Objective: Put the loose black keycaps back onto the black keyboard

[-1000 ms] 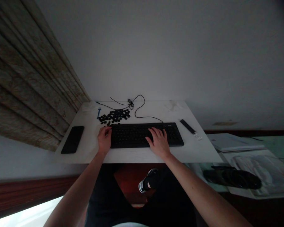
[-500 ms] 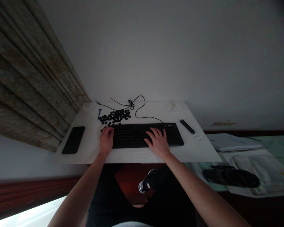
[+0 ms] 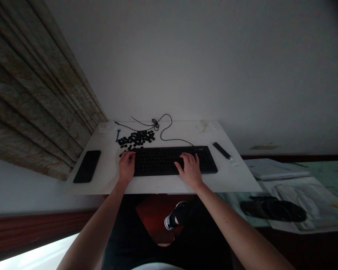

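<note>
A black keyboard lies on a white table. Its left end is held by my left hand, with the thumb along the edge and the fingers curled at the back corner. My right hand rests over the keyboard's right part, palm down, fingers bent and apart, with nothing seen in it. Behind the keyboard's left half lies a heap of small loose black keycaps. A few keycaps sit close to my left fingertips. The keys under my right hand are hidden.
A black phone lies at the table's left. A blue tool is beside the keycaps. The keyboard's cable loops behind it. To the right are a narrow black strip, and a black object beyond the white table.
My right hand has shifted slightly to the right on the keyboard, its fingers drawn a little closer together. The left hand stays at the keyboard's left end.
</note>
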Demonstrator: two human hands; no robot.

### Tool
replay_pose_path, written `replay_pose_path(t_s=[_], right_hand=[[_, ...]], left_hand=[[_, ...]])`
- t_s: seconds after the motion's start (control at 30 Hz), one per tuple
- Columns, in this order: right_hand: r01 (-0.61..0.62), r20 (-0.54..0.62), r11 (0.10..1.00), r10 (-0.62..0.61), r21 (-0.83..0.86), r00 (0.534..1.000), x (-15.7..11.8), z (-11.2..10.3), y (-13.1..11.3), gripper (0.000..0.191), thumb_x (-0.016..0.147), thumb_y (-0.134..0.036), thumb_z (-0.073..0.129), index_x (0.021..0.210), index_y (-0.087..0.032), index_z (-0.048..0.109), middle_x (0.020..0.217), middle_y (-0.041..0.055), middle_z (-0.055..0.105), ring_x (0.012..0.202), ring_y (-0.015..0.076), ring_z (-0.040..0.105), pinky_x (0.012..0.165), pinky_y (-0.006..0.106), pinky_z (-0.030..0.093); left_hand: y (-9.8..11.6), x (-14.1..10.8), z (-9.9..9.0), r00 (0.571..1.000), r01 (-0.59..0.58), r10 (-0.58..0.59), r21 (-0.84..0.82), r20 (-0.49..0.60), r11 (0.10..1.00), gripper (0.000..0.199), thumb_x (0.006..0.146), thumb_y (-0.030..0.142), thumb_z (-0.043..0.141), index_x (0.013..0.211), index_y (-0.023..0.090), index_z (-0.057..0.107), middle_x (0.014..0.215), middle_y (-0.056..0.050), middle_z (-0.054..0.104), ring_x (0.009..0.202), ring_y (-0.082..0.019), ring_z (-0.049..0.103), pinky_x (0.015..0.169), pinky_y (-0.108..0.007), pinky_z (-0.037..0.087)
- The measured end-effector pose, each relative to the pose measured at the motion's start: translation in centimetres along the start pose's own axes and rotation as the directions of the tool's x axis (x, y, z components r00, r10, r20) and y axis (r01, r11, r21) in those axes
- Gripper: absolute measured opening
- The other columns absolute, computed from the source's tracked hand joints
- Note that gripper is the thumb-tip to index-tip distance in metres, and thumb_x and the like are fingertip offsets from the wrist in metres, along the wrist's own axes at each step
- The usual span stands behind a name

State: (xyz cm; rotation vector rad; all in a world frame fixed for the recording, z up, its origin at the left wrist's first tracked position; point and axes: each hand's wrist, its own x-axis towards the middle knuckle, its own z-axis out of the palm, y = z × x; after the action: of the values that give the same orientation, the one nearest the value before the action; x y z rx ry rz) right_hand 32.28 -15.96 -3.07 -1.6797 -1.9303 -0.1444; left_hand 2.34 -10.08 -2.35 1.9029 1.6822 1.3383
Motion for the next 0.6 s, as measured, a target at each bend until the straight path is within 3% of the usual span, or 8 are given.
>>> replay_pose_path(t_s=[0.37, 0.5, 0.6], right_hand=[[-0.018, -0.065, 0.999, 0.020, 0.038, 0.998, 0.1, 0.1, 0.2, 0.027, 0.099, -0.038, 0.044, 0.109, -0.019, 0.060, 0.112, 0.0127, 0.067, 0.108, 0.0268, 0.058, 0.108, 0.053, 0.030], [-0.070, -0.124, 0.996, 0.076, 0.052, 0.989, 0.1, 0.0, 0.4, 0.021, 0.098, -0.032, 0.046, 0.105, -0.019, 0.060, 0.107, 0.0118, 0.067, 0.102, 0.0258, 0.059, 0.101, 0.049, 0.035], [-0.098, -0.163, 0.994, 0.106, 0.055, 0.981, 0.1, -0.2, 0.6, 0.017, 0.096, -0.027, 0.048, 0.101, -0.018, 0.060, 0.101, 0.0110, 0.068, 0.095, 0.0255, 0.059, 0.090, 0.044, 0.040]], left_hand=[[0.1, 0.0, 0.1, 0.996, -0.068, 0.070, -0.031, 0.052, 0.997, 0.021, 0.093, 0.020, 0.048, 0.101, 0.021, 0.068, 0.101, -0.006, 0.067, 0.098, -0.020, 0.064, 0.090, -0.040, 0.054], [0.3, -0.1, 0.1, 0.996, -0.089, 0.089, -0.037, -0.019, 0.995, 0.020, 0.093, 0.019, 0.049, 0.103, 0.019, 0.067, 0.100, -0.007, 0.067, 0.095, -0.019, 0.064, 0.090, -0.039, 0.054], [1.7, -0.6, 0.4, 0.990, -0.135, 0.133, -0.050, -0.042, 0.990, 0.017, 0.092, 0.019, 0.052, 0.101, 0.019, 0.066, 0.098, -0.006, 0.066, 0.096, -0.019, 0.064, 0.090, -0.039, 0.053]])
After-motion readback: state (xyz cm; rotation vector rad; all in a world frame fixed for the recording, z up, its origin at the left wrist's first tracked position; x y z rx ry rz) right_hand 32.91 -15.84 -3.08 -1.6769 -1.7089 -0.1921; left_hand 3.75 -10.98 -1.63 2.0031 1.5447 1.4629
